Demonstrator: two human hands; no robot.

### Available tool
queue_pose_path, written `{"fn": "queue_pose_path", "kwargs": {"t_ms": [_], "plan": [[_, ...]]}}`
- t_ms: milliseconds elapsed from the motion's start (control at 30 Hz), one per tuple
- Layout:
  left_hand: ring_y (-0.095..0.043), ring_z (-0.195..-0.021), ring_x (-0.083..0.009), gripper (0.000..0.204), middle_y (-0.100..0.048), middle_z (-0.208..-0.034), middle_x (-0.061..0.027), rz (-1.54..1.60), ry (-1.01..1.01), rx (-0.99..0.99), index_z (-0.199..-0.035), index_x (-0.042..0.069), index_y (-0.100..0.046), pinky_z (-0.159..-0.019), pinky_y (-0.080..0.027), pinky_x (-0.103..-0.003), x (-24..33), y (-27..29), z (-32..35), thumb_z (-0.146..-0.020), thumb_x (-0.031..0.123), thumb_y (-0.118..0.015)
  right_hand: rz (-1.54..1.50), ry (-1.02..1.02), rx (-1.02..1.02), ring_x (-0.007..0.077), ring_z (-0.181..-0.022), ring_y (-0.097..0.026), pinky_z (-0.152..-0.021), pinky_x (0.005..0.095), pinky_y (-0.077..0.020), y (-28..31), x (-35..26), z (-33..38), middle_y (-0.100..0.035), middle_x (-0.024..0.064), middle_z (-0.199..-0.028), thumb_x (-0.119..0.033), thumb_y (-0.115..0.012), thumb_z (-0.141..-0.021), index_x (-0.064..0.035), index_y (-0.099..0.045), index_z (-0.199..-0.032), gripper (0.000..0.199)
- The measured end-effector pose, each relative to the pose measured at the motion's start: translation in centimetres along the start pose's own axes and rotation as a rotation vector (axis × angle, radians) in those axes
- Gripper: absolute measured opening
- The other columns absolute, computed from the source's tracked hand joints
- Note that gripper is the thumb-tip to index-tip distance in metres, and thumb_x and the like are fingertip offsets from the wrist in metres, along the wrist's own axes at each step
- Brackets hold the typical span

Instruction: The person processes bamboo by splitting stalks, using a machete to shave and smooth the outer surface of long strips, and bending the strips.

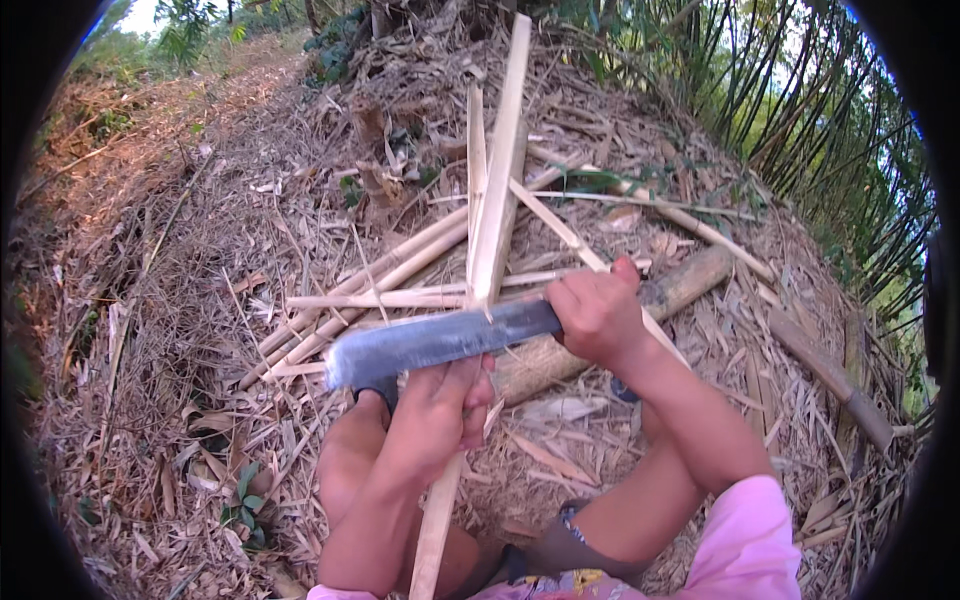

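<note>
A long pale split bamboo strip (pixel 494 235) runs lengthwise before me, its far end raised and its near end between my legs. My left hand (pixel 440 412) is closed around it, just on the near side of the blade. In my right hand (pixel 600 312) is the handle of a machete (pixel 430 346). Its broad dark blade points left and lies across the strip, close above my left fingers. How deep the edge sits in the bamboo cannot be seen. Another thin split piece stands beside the strip's far part.
A thick bamboo log (pixel 690 282) lies crosswise in front of me, partly behind the strip and my arms. Bamboo poles (pixel 400 262) and loose slats rest beyond it. A brown pole (pixel 830 378) lies at the right. Dry leaves cover the sloping ground; bamboo stems (pixel 800 120) stand at the right.
</note>
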State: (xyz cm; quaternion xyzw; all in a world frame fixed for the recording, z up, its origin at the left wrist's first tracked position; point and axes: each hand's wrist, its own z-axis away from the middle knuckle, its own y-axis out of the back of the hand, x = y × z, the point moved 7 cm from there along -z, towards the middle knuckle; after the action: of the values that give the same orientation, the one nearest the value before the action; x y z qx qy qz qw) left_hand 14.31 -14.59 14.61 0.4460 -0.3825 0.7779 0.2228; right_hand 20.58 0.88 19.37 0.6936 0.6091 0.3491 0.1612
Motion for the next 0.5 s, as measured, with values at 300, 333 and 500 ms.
{"fn": "queue_pose_path", "kwargs": {"t_ms": [300,333,500], "plan": [[-0.028,-0.043,-0.0034,0.025,-0.038,-0.069,0.0029,-0.027,0.013,-0.016,-0.104,0.004,-0.048,-0.038,-0.022,-0.022,0.0,-0.2,-0.1,-0.107,0.028,-0.042,-0.047,0.058,0.048,0.0197,-0.046,-0.055,-0.049,0.0319,-0.0472,-0.1,-0.2,-1.3,-0.045,0.0026,-0.056,-0.011,-0.059,-0.077,-0.0104,-0.05,-0.07,0.011],[-0.029,-0.043,-0.0036,0.025,-0.039,-0.069,0.0028,-0.007,0.049,-0.022,-0.104,0.004,-0.049,-0.038,-0.023,-0.022,-0.5,0.0,-0.4,-0.107,0.028,-0.042,-0.053,-0.008,-0.012,0.0201,-0.046,-0.055,-0.049,0.0324,-0.0482,-0.5,-0.5,-0.7,-0.046,0.0032,-0.057,-0.011,-0.059,-0.077,-0.0105,-0.05,-0.07,0.011],[-0.027,-0.043,-0.004,0.026,-0.041,-0.07,0.0024,0.023,-0.024,-0.033,-0.106,0.004,-0.049,-0.038,-0.024,-0.023,-0.2,-0.3,-1.1,-0.107,0.028,-0.041,-0.065,-0.094,-0.11,0.0205,-0.048,-0.058,-0.046,0.0336,-0.0479,0.3,-2.4,-0.6,-0.049,0.0049,-0.057,-0.01,-0.06,-0.077,-0.0101,-0.05,-0.068,0.013]]}}
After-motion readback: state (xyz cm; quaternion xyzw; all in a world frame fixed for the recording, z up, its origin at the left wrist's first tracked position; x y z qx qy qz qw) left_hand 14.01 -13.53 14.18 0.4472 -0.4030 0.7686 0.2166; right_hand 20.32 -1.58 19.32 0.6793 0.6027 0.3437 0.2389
